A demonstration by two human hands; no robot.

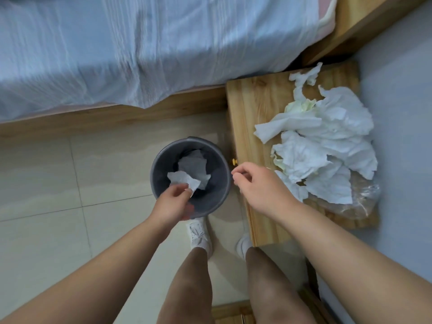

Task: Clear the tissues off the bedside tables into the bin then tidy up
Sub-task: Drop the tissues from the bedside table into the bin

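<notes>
Head view, looking straight down: the left grip pinches a tissue between thumb and fingertips, over the near side of the bin's mouth. The tissue is a small torn sheet. It stands out of the grip away from the person, toward the bed; its long axis lies crosswise, left to right, with the right end dipping a little. The bin, round and grey, stands upright on the floor right under this grip. Inside it, just beyond the held sheet, lies a binned tissue, crumpled. The right grip hangs just right of the bin, over the left edge of the bench. Its fingers are loosely curled, thumb and forefinger close together, with nothing seen between them. A small brass knob sits on the bench's side, just beyond its fingertips. Right of this grip, and touching its far side as seen from here, a pile of white crumpled tissues covers most of the bench; a thin strip of it trails toward the far corner. A clear bag lies under the pile's near right end. Below both grips, the person's white shoes stand on the floor, one just behind the bin.
</notes>
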